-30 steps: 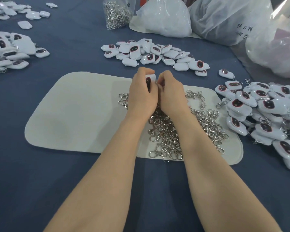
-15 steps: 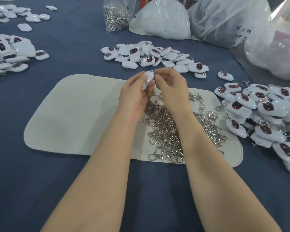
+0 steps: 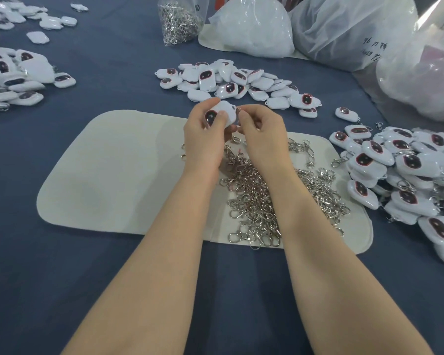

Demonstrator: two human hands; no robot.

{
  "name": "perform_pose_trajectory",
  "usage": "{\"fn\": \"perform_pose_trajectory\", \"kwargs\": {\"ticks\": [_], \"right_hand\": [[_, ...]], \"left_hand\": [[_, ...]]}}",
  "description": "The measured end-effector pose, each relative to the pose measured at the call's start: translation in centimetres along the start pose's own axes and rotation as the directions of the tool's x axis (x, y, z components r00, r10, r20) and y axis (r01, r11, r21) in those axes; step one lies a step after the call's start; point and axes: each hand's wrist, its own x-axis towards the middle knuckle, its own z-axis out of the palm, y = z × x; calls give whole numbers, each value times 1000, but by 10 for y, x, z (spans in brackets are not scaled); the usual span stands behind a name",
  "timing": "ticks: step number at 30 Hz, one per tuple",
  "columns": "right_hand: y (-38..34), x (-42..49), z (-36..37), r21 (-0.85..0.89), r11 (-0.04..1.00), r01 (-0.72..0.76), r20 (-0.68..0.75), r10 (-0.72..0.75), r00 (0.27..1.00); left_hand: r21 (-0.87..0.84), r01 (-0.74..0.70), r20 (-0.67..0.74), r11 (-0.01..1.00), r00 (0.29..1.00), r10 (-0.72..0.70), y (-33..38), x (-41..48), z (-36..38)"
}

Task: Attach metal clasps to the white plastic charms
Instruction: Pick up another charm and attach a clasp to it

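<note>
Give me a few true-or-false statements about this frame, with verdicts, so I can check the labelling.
1. The left hand holds a white charm above the table. True.
2. The right hand rests flat on the pale mat. False: it is raised beside the charm, fingertips pinching at its edge.
3. The loose clasps lie heaped on the mat, under the forearms. True.
4. The clear bag of clasps lies on the mat. False: it stands on the blue cloth, beyond the far pile of charms.
</note>
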Motion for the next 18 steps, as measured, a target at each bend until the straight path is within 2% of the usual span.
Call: {"fn": "perform_pose_trajectory", "kwargs": {"ticks": [4,6,8,10,13,15,16,18], "right_hand": [[2,-1,0,-198,973,117,-86,-136,987],[2,-2,-1,-288,941,177,-94,-212,973],[1,-1,-2,-368,907,206,-72,-249,966],[1,1,-2,-441,873,208,-32,-247,968],[2,4,-2,-547,819,175,52,-175,983],[2,5,-3,-528,833,162,80,-141,987],[2,4,-3,-486,860,157,85,-133,988],[3,3,-4,-368,919,140,82,-117,990]], "left_hand": [[140,-140,42,980,990,136,-2,-2,0],[261,-246,76,934,969,234,-3,-3,0],[412,-394,130,822,918,374,-5,-6,0],[528,-527,217,666,842,494,-7,-8,-1],[632,-603,330,486,778,535,-11,-9,-1],[651,-575,308,496,797,520,-11,-9,-1],[641,-531,258,554,829,496,-10,-8,-1],[550,-373,107,748,919,380,-6,-5,0]]}}
